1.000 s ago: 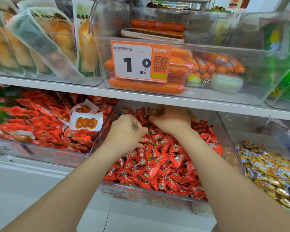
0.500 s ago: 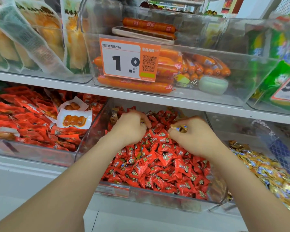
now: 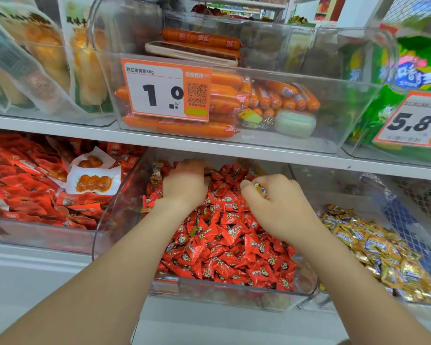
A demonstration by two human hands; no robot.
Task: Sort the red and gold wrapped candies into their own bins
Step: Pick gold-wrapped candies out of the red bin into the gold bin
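1. right hand [image 3: 276, 205]: closed, thumb and fingertips pinching one small gold-foil wrapped candy [image 3: 259, 189]. It sits over the right half of the clear plastic centre bin [image 3: 222, 295], just above the heap.
2. Delta: 1.0 s ago this hand was digging at the back of the centre bin. By 0.5 s ago it had pulled out with the gold piece, and now it is a bit closer to the bin's right wall. So the pick is done and the carry has started.
3. left hand [image 3: 184, 183]: fingers curled down into the candies at the back of the centre bin, fingertips buried. Can't tell if it grips anything. Delta: it has moved from mid-bin to the back.
4. Heap of red-wrapped candies [image 3: 234, 245] fills the centre bin, under both hands.
5. Stray gold-brown wrapped pieces [image 3: 156, 171] lie in the centre bin's back-left corner, just left of the left hand. Not sorted yet.
6. Pile of gold-wrapped candies [image 3: 383, 250] lies in the neighbouring clear bin [image 3: 346, 192], directly right of the centre bin. That's my guess for the drop target.
7. White shelf board [image 3: 234, 150] runs just above the centre bin, so clearance at the back is tight.
8. Judgement: the job is mid-way. Next move is likely a short carry right over the shared wall and a release, while the left hand hunts for strays.
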